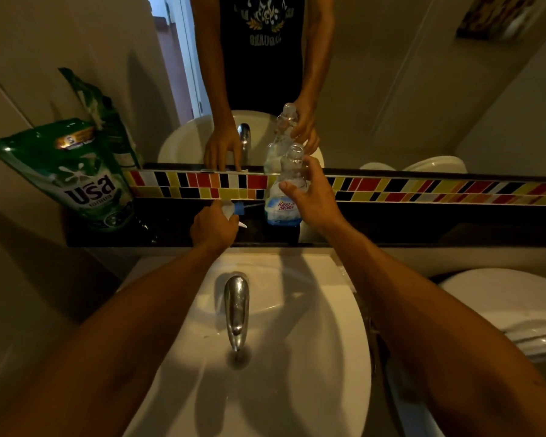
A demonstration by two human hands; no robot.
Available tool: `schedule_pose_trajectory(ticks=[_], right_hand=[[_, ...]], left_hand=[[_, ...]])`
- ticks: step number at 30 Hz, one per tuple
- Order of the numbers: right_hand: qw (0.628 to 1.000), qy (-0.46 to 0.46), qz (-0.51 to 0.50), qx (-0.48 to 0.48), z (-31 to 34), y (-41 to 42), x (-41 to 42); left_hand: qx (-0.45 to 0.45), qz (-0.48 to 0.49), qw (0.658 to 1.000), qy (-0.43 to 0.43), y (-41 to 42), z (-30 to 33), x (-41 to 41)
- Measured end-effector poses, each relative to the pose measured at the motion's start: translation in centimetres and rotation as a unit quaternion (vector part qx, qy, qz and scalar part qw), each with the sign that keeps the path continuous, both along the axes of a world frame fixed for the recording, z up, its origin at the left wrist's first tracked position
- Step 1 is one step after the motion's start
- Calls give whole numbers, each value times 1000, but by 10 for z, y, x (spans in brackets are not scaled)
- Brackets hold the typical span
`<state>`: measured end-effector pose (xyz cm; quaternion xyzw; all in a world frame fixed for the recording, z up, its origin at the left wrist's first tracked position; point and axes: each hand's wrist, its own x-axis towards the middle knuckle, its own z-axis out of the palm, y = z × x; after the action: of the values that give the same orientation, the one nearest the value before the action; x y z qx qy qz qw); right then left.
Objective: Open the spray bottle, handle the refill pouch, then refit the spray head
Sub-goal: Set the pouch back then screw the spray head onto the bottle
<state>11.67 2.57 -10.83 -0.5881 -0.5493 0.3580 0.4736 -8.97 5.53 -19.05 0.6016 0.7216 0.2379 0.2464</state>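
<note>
Room: a dim bathroom seen from above, with plain beige walls and a mirror (391, 89) on the wall over the ledge.
Surface: a dark, glossy stone ledge (423, 228) runs along the wall behind the basin, backed by a strip of red, yellow, black and white mosaic tiles (423, 187).
Basin: a white oval sink (328, 357) sits just below the surface, with a chrome tap (236, 310) pointing at the drain.
Toilet: a white toilet (501, 304) stands to the right of the sink, partly cut by the frame edge.
Spray bottle: a clear bottle (282, 197) with a blue and white label stands upright on the surface against the tile strip, its neck open with no head on it.
Right hand: the right hand (312, 197) has a closed grip around the bottle's upper body and neck, thumb on the near side.
Spray head: a white and blue spray head (234, 211) lies low at the surface, left of the bottle and apart from it.
Left hand: the left hand (213, 227) has its grip closed on the spray head, knuckles toward the camera; whether the head is touching the surface I cannot tell.
Refill pouch: a green refill pouch (76, 181) stands at the far left end of the surface, leaning back toward the wall corner, well apart from both hands.
Mirror view: the reflection shows the person's dark printed shirt, both forearms, the bottle and the tap.
</note>
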Motion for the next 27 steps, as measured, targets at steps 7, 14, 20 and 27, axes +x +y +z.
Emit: schedule_pose_trajectory(ticks=[7,14,20,27], right_hand=[[999,14,30,-6,7,-4,9],[1000,2,17,15,11,-38,14],[1000,-13,13,-3,21,-72,22],[997,-63,29,17,37,-100,25]], left_hand=[[-31,104,965,-237,3,9,8],[33,83,926,-368,-9,46,-28],[73,93,909,-400,-14,106,-65],[146,91,889,-424,-37,181,-89]])
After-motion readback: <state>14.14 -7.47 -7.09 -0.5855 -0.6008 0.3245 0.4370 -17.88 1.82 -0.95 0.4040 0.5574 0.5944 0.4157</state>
